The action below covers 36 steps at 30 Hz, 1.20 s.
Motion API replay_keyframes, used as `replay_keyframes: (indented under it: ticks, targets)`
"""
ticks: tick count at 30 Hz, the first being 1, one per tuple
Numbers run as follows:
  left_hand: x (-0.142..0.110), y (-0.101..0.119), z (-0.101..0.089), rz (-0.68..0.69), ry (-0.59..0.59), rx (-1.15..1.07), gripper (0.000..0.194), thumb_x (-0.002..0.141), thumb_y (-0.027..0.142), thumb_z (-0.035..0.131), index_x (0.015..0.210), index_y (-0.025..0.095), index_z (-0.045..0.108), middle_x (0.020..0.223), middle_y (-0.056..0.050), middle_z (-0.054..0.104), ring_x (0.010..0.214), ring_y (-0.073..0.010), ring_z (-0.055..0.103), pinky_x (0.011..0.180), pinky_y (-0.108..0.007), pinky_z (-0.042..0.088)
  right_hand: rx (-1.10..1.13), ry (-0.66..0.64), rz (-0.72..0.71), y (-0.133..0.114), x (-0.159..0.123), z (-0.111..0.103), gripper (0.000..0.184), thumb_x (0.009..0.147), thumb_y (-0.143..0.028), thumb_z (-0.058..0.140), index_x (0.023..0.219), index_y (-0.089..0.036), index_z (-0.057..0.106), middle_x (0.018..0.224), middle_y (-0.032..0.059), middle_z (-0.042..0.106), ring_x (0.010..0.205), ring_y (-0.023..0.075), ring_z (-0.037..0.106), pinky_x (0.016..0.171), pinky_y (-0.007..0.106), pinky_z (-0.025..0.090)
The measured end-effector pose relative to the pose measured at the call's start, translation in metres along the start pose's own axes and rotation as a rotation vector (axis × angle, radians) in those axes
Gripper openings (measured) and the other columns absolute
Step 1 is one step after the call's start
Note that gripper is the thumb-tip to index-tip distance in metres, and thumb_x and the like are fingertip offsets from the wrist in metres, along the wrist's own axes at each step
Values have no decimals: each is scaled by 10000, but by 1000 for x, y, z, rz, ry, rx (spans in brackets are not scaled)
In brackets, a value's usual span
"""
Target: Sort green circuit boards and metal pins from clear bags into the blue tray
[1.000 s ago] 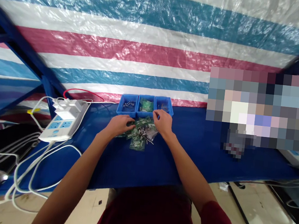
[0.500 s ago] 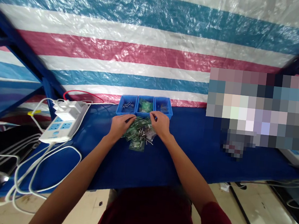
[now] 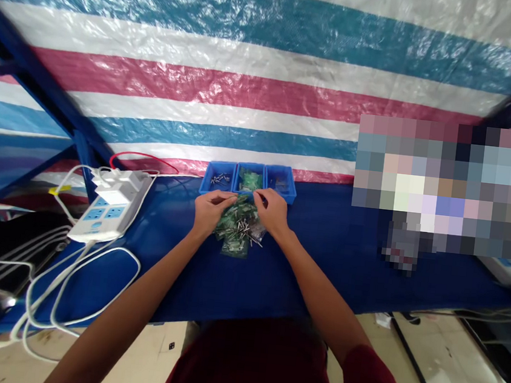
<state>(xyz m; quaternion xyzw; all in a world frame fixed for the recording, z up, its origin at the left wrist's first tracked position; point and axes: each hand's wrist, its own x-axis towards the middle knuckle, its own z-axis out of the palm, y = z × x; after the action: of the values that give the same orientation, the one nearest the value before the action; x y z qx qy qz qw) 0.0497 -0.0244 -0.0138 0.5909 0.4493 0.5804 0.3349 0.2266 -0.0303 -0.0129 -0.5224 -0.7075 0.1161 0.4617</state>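
My left hand is closed in a pinch at the back left of a pile of small green plastic bags. Opposite it, my right hand also pinches, its fingertips just in front of the middle blue bin. What either pinch holds is too small to make out, though green plastic shows between the hands. Loose metal screws lie on top of the pile. Behind are three joined blue bins: the left bin has screws, the middle bin green bags, the right bin small pieces I cannot identify.
A white power strip with plugged-in adapters stands on the left of the blue table, its white cables looping toward the front edge. A striped plastic sheet hangs behind. At the right, an area is blurred out.
My left hand has moved slightly right, bringing its fingertips closer to my right hand's. My right hand has shifted slightly left. The bins and the pile look the same.
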Motion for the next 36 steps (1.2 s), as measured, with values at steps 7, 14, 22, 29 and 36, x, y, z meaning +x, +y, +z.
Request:
replay_keyframes:
  ticks: [7,14,22,29,36]
  targets:
    - [-3,6,1,14,52,-34,311,683,440,785,711,161,651,861,-79,753,811,-218,711,770,-350,578,148,-131,-58,-3,1,3,207,920,-347,560,946,-200,704,913,45,687,739,159,596,733,275,477]
    - [3,7,0,-85,-198,-103,447,612,488,825,845,152,644,667,-10,682,628,-182,670,663,-325,582,155,-28,-7,-5,2,3,175,904,-289,552,818,-198,673,826,44,707,751,184,632,728,285,478]
    - [9,6,-1,-98,-200,-236,510,668,411,815,978,226,454,584,67,615,465,-131,599,511,-251,519,235,-35,-74,-11,-5,-4,297,962,-255,397,1125,-217,642,949,52,683,706,159,614,709,285,503]
    - [5,8,0,-52,-226,-154,385,777,496,709,964,195,557,521,68,534,419,-98,493,450,-214,424,185,3,-221,1,-3,7,210,943,-267,478,938,-203,679,1055,94,652,907,193,630,807,314,510]
    - [7,9,-5,127,-227,112,363,721,510,743,794,160,682,817,-40,655,732,-166,605,665,-265,481,353,-31,-19,1,-1,6,150,888,-346,590,878,-211,654,689,3,653,601,172,619,643,291,507]
